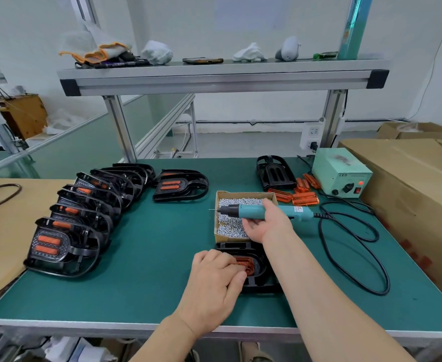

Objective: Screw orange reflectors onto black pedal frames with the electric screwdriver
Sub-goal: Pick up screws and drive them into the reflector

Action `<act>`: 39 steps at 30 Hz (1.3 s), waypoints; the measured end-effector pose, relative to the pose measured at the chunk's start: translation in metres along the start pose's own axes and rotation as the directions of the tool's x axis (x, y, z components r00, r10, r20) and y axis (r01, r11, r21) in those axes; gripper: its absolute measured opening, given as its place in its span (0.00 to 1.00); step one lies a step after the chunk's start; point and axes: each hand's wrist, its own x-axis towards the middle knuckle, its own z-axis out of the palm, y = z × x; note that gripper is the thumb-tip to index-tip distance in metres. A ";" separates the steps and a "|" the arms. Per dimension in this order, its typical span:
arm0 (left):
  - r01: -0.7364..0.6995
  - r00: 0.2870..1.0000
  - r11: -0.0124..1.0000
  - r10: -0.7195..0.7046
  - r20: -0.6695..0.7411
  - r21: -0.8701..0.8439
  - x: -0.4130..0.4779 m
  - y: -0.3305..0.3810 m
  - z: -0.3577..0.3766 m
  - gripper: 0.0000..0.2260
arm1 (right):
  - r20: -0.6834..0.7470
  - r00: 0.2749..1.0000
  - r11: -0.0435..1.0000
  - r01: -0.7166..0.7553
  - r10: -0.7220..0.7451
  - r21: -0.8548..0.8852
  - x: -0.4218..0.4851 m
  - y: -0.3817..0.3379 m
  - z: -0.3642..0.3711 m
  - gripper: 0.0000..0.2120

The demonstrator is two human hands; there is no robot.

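A black pedal frame (260, 276) lies on the green mat near the front edge, with an orange reflector (246, 263) seated in it. My left hand (214, 280) rests on the frame's left side, fingers curled over the reflector. My right hand (265, 223) grips the teal electric screwdriver (256, 211), held level above the cardboard box of screws (231, 222) with its bit pointing left. Loose orange reflectors (304, 198) lie behind the box. An empty black frame (274, 173) stands behind them.
A curved row of finished pedals (84, 215) fills the left of the mat, one more (180, 185) in the middle back. A green power supply (341, 173) and its black cable (355, 254) are on the right, beside a large cardboard carton (410, 184).
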 end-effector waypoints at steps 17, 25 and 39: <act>0.284 0.858 0.949 -0.315 0.405 0.136 0.138 -0.024 -0.008 0.12 | -0.004 0.843 0.831 0.531 -0.538 0.164 -0.012 -0.042 -0.005 0.22; 0.166 0.879 0.971 -0.224 0.421 0.169 0.150 -0.019 0.012 0.05 | 0.075 0.747 0.750 0.660 -0.661 0.035 -0.015 -0.045 -0.012 0.16; 0.454 0.885 0.861 -0.408 0.223 -0.227 0.142 -0.027 0.011 0.06 | 0.145 0.832 0.845 0.528 -0.535 0.083 -0.030 -0.052 -0.012 0.14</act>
